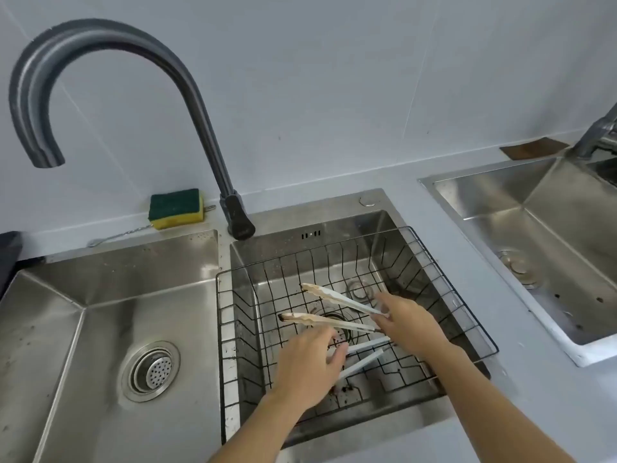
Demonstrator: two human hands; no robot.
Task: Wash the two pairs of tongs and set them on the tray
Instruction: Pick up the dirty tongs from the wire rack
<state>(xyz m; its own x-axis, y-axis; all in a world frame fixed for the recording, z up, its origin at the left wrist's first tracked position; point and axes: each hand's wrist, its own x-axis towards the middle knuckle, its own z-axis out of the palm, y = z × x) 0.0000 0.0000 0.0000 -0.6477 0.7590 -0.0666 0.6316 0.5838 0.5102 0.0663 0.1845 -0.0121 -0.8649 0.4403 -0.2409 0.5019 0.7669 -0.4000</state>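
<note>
A black wire basket (219, 329) sits over the middle sink basin (377, 225). My right hand (407, 324) is shut on the hinge end of one pair of white tongs (334, 297). Its two stained, brownish tips are spread apart and point left above the basket. A second pair of white tongs (365, 360) lies on the basket floor just below. My left hand (307, 365) is palm down over its far end, blurred, with the fingers covering the tips. Whether that hand grips it does not show.
A dark gooseneck faucet (213, 155) arches to the left over the left basin (100, 329), which has a drain strainer (151, 370). A green and yellow sponge (176, 208) lies on the back ledge. Another steel sink (541, 228) stands at the right.
</note>
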